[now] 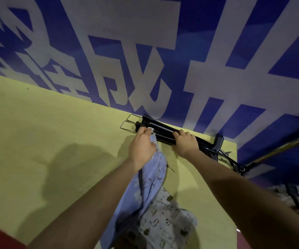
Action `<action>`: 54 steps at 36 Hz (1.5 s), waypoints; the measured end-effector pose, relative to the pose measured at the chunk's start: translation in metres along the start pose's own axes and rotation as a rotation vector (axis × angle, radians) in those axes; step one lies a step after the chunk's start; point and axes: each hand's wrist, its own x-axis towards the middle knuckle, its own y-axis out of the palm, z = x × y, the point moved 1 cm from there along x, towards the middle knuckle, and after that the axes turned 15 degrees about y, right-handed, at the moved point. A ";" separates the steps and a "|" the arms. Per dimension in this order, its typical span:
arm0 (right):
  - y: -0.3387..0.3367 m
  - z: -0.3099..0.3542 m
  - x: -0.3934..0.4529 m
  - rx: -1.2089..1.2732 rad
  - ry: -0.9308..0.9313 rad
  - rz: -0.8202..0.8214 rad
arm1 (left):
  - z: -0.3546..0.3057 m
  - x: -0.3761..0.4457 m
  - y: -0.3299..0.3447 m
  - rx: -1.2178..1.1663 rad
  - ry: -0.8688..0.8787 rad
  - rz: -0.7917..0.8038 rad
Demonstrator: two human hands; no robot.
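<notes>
At one o'clock on the desk (55,141), our right hand (185,143) grips the folded black stand (163,130), our left hand (142,147) clutches a blue cloth (150,180) against its end, and we judge wiping barely begun.

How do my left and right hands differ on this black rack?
The left hand pinches a light blue cloth against the folded black rack; the right hand holds no cloth and curls bare over the rack's bars. The left hand sits at the end by the wire loops; the right hand sits near the middle. Both rest on the same rack, lying on the yellow table.
</notes>
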 end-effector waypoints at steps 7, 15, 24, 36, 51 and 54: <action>0.003 0.011 0.009 -0.077 -0.019 -0.026 | 0.007 0.005 0.005 0.034 0.043 0.067; -0.029 -0.004 -0.010 -0.114 -0.088 -0.181 | 0.004 -0.009 -0.001 0.059 0.099 0.076; -0.065 -0.024 -0.058 0.029 -0.095 -0.268 | -0.009 -0.034 -0.020 -0.071 0.075 0.002; -0.091 -0.052 -0.119 0.225 -0.060 -0.386 | -0.024 -0.053 -0.039 -0.228 0.044 0.050; -0.081 -0.079 -0.158 0.099 -0.133 -0.273 | -0.046 -0.061 -0.063 -0.203 0.138 -0.032; -0.082 -0.076 -0.159 -0.008 -0.173 -0.299 | -0.051 -0.065 -0.065 -0.161 0.197 0.012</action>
